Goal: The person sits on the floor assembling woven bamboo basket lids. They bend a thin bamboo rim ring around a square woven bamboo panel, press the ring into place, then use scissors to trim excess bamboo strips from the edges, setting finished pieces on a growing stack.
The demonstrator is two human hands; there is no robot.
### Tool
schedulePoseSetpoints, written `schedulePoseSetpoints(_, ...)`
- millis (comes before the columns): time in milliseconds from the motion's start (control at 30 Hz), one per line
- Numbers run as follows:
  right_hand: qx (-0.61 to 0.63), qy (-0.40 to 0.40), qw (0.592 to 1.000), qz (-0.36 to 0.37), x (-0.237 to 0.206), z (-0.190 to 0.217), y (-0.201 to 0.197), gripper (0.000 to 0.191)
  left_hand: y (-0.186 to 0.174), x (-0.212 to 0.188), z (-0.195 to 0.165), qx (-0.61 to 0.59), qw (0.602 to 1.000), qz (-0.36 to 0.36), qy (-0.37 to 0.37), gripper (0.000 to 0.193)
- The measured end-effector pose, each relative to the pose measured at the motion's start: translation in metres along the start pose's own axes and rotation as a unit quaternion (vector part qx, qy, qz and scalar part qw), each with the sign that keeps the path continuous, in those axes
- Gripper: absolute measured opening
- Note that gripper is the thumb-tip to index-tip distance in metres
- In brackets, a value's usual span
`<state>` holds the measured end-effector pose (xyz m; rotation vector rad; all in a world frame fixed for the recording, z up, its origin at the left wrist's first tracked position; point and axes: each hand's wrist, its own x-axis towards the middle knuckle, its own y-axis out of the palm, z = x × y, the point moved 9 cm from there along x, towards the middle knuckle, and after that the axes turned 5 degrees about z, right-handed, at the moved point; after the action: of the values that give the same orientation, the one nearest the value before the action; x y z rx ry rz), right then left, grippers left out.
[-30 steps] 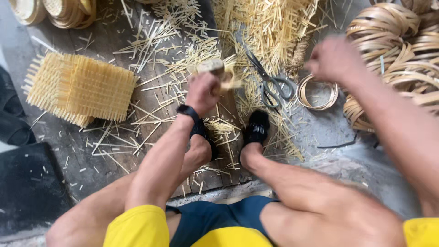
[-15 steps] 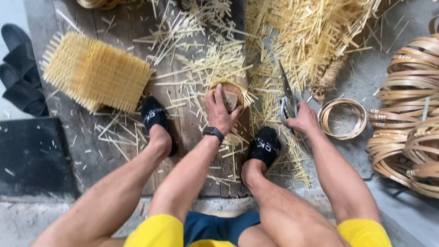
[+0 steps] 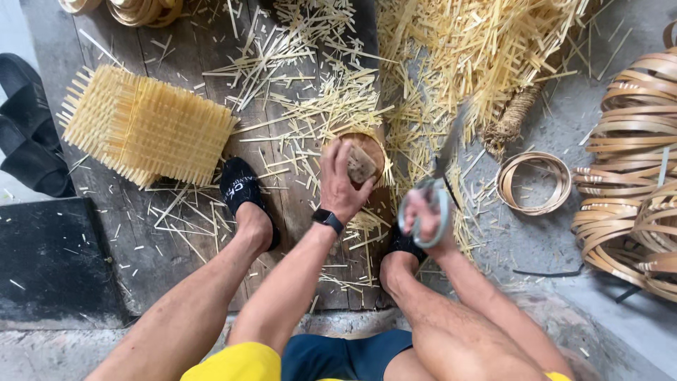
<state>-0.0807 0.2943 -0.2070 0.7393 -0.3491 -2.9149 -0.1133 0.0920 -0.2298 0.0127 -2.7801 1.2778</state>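
Note:
My left hand (image 3: 340, 185) grips a small flat woven piece (image 3: 360, 164) and presses it on a round wooden block (image 3: 369, 144) between my feet. A dark watch sits on that wrist. My right hand (image 3: 425, 224) holds a pair of large scissors (image 3: 438, 185) by the grey handles. The blades point up and away and are blurred with motion. Thin bamboo sticks (image 3: 338, 106) lie scattered around the block.
A yellow block-shaped woven frame of sticks (image 3: 144, 127) lies at the left. Coiled bamboo strips (image 3: 631, 169) are stacked at the right, with a small ring of strip (image 3: 533, 182) beside them. Black sandals (image 3: 25, 127) lie far left. A pile of sticks (image 3: 479, 49) fills the top.
My right hand has picked the scissors up from the floor and lifted them towards me. My left hand has settled on the block with the woven piece.

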Motion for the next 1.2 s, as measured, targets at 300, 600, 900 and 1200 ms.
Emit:
schedulePoseSetpoints(300, -0.290, 0.276, 0.914, 0.070, 0.002, -0.053, -0.047, 0.045, -0.015, -0.004, -0.001, -0.016, 1.000, 0.015, -0.017, 0.090)
schedulePoseSetpoints(600, -0.733, -0.081, 0.675, 0.010, 0.057, -0.021, -0.055, 0.059, -0.014, 0.006, -0.010, -0.044, 0.996, 0.081, 0.019, 0.085)
schedulePoseSetpoints(900, -0.818, -0.157, 0.553, 0.013, 0.084, -0.005, -0.057, 0.054, 0.011, 0.002, -0.013, -0.055, 0.995, 0.038, -0.074, 0.075)
schedulePoseSetpoints(1200, -0.806, -0.060, 0.585, 0.067, 0.099, -0.007, -0.080, 0.024, 0.008, 0.005, -0.012, -0.067, 0.992, 0.049, -0.091, 0.085)
